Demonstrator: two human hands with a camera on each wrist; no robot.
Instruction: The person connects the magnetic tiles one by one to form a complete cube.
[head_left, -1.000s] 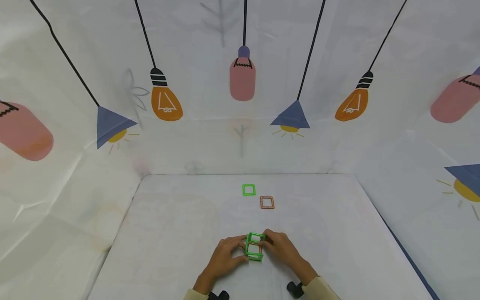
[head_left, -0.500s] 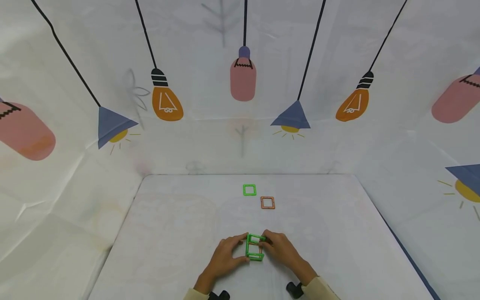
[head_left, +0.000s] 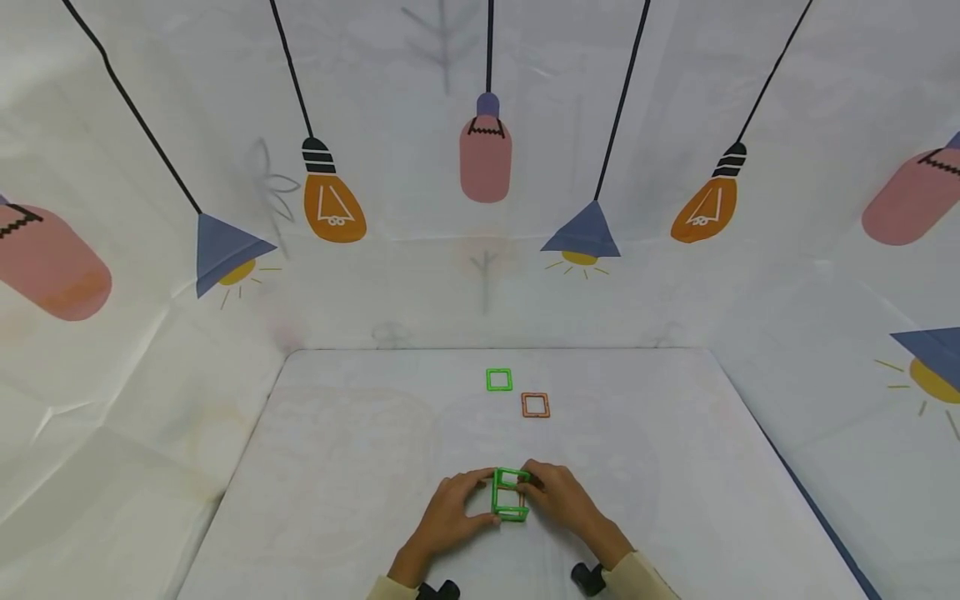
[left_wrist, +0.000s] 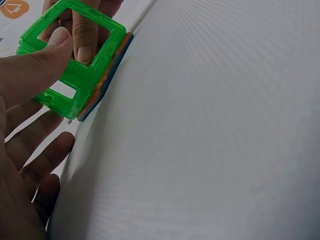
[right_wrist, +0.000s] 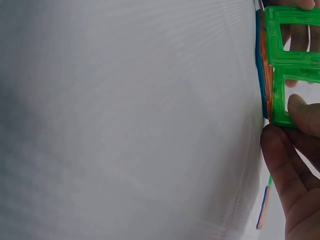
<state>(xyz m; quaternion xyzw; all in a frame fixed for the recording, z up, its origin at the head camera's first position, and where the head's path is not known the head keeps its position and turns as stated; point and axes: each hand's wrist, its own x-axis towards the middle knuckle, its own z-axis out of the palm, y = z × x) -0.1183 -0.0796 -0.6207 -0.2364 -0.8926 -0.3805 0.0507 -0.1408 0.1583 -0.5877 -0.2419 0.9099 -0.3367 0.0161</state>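
Observation:
Several green square magnetic tiles (head_left: 512,510), hollow in the middle, stand joined at their edges on the table close to me. Under them lies an orange tile (left_wrist: 106,77) with a blue edge or layer beneath it. My left hand (head_left: 450,510) holds the left side of the build, thumb at the front and index finger at the back corner. In the left wrist view that thumb presses on a green tile (left_wrist: 92,75). From the right, my right hand (head_left: 564,498) pinches the back green tile (head_left: 513,472). Its palm side is hidden in the head view.
Beyond the hands lie two loose flat tiles, a green square (head_left: 488,380) and an orange square (head_left: 536,394). The white table (head_left: 360,450) ends at a white sheet wall printed with lamps (head_left: 486,162). Black wrist devices (head_left: 588,578) sit near both sleeves.
The back green tile and the right fingers pinching it have shifted very slightly left and towards me. My left hand and the loose tiles keep their places.

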